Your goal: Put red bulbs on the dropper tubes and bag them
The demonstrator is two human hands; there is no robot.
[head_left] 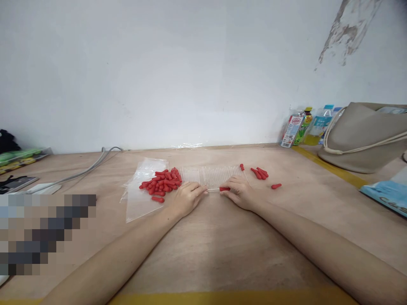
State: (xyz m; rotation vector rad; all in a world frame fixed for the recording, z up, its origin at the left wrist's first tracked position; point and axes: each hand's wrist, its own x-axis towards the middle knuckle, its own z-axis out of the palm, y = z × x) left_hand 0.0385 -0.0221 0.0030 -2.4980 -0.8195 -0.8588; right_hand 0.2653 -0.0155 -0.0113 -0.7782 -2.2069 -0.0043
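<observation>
Between my two hands lies a thin clear glass dropper tube (213, 190). My left hand (190, 197) pinches its left end. Fingers of my right hand (238, 192) close around a red rubber dropper bulb (224, 189) at the tube's right end; how far the tube sits inside the bulb cannot be made out. Just beyond the hands, a row of clear glass tubes (208, 174) lies side by side, with one red bulb (242, 167) at its right end. Left of my left hand, a heap of red bulbs (162, 182) rests on a clear plastic bag (140, 203).
Several bulbs with tubes (260, 173) and a single red bulb (276, 186) lie to the right. Drink bottles (321, 125), a carton (291, 130) and a beige bag (369, 140) stand far right. A grey cable (92, 169) crosses the wooden table (203, 254) at left.
</observation>
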